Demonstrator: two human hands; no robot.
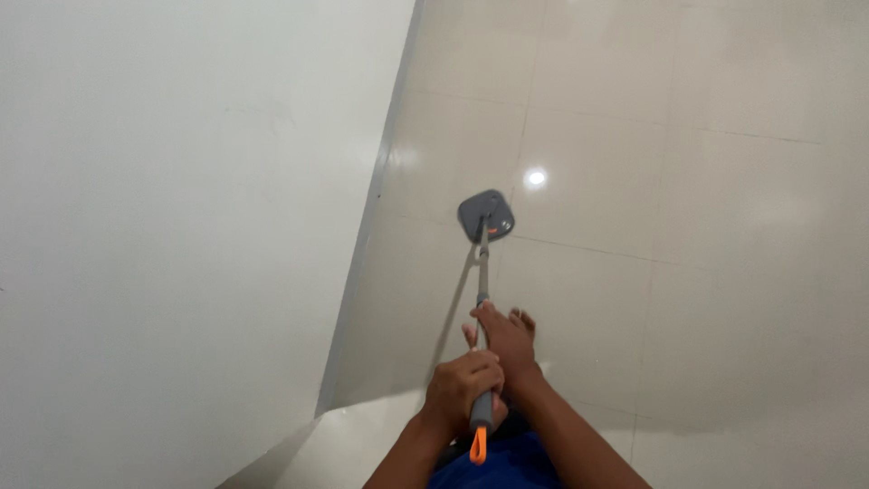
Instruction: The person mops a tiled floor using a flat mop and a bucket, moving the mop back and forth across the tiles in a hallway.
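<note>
Grey mop head flat on glossy tiled floor, beside white wall, left hand (grip closed) round mop handle, right hand clasping lower.

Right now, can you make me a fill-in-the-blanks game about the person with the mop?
1. The flat grey square mop head rests on the glossy pale ____ floor.
2. The loop at the top end of the grey mop handle is coloured ____.
3. The left hand and right hand grip the handle, the ____ hand lower down it.
4. The plain white wall stands on the mop's ____ side.

Missing words: tiled; orange; right; left
</note>
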